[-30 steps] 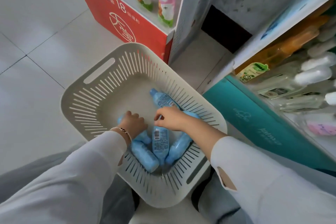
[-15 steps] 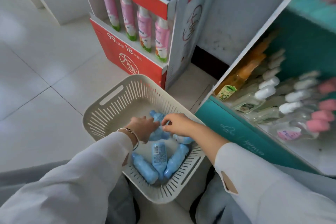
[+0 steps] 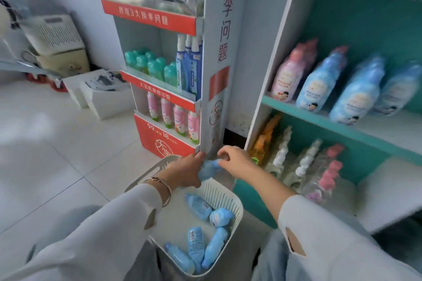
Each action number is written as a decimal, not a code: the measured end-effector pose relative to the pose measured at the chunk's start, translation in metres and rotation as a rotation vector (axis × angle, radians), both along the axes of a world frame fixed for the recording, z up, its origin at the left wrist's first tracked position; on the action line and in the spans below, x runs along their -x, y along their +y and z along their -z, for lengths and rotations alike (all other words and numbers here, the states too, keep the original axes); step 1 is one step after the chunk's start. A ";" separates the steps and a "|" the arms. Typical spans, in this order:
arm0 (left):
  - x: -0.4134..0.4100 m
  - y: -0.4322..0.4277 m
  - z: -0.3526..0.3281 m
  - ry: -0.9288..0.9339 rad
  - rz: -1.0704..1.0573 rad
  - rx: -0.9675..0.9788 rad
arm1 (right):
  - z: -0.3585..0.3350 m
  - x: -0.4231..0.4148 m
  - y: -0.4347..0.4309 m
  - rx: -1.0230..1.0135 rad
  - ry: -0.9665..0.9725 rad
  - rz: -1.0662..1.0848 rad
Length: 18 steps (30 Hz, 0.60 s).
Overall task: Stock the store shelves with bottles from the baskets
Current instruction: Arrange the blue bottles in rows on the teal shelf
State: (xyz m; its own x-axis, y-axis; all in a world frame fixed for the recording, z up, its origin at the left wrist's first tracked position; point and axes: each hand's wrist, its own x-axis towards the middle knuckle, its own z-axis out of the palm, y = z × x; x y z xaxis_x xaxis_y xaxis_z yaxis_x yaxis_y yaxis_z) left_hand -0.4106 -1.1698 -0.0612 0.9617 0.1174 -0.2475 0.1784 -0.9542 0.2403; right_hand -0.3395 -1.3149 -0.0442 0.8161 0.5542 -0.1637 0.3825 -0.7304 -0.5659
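Ahead, display stand (image 3: 164, 143) and teal shelf (image 3: 319, 117) flank the gripped bottle (image 3: 208, 169).

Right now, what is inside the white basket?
Five light blue bottles lie on their sides in the basket. Its far end cannot be seen: the left hand and forearm cover it. That hand and the right hand grip a sixth bottle above it.

The basket (image 3: 228, 196) sits on the floor (image 3: 57, 155) nearest us, loose bottles (image 3: 198, 206) lying in it; above its far rim our left hand (image 3: 185, 172) and right hand (image 3: 233, 159) hold a bottle (image 3: 206, 170) between them; the display stand (image 3: 214, 75) rises just behind; the shelf unit (image 3: 319, 118) stands right.
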 end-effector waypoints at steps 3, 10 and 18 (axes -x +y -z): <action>0.002 -0.010 -0.036 -0.117 -0.063 0.103 | -0.023 0.003 -0.012 -0.121 0.061 0.042; -0.001 -0.045 -0.104 -0.387 -0.128 0.420 | -0.074 0.012 -0.037 -0.650 0.405 0.222; -0.001 -0.093 -0.155 -0.548 -0.063 0.766 | -0.107 0.008 -0.069 -0.993 0.601 0.196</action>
